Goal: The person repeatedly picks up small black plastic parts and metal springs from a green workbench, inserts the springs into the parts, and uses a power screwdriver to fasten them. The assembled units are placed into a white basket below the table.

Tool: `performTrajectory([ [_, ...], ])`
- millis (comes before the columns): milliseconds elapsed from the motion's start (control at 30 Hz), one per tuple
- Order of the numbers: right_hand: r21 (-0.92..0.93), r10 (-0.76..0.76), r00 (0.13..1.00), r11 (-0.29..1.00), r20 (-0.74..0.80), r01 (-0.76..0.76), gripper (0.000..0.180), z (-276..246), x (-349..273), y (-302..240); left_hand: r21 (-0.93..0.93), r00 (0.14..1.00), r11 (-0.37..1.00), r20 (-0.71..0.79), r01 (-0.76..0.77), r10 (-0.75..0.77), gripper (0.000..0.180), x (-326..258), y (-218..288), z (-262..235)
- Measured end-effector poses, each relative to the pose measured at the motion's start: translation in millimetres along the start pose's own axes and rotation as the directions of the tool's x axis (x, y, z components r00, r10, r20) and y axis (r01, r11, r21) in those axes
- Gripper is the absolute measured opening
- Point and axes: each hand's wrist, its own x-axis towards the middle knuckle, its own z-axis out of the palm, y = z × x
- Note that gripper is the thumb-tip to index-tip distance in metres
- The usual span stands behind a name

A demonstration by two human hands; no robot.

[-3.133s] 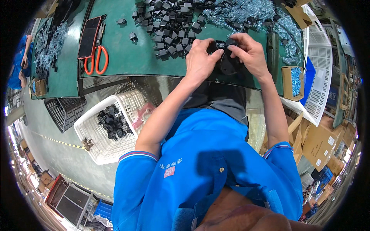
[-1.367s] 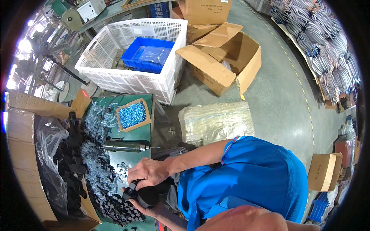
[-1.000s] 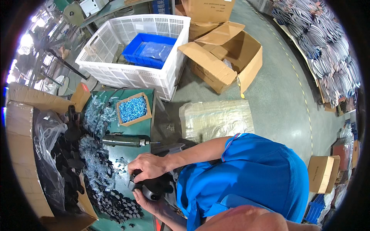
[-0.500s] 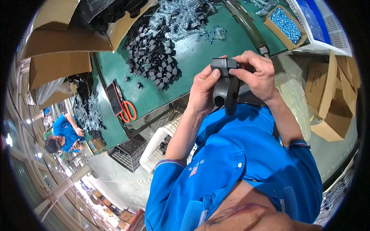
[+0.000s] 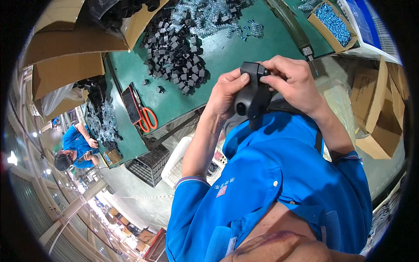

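A black moulded plastic part [image 5: 254, 97] with a rounded body and a round hole low on its left side is held up between my two hands, in front of my blue shirt. My left hand [image 5: 228, 92] wraps its left side, thumb on the upper edge. My right hand [image 5: 293, 82] pinches the upper right end, where a small black knob-like piece [image 5: 262, 70] sticks out between part and fingers. The fingers hide whether that piece is separate. Beyond my hands, a heap of small black blocks [image 5: 180, 63] lies on the green table [image 5: 227, 54].
Metal springs [image 5: 203, 19] lie behind the blocks. Orange-handled scissors [image 5: 147, 120] rest beside a phone [image 5: 130, 105]. An electric screwdriver [image 5: 288, 25] and a carton of blue screws [image 5: 332, 27] are at far right. Cardboard boxes [image 5: 379, 115] stand right; a co-worker [image 5: 77, 144] sits left.
The black part has turned in my hands, its rounded body now facing more toward me. Both hands keep their hold. The whole view has shifted slightly.
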Motion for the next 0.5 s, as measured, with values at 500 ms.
performTrajectory([
  [500,-0.517,-0.203,0.970,0.850,-0.137,0.104,0.025,19,35,108,0.948,0.788,-0.309,0.246,-0.075,0.565,0.045,66,-14,-9],
])
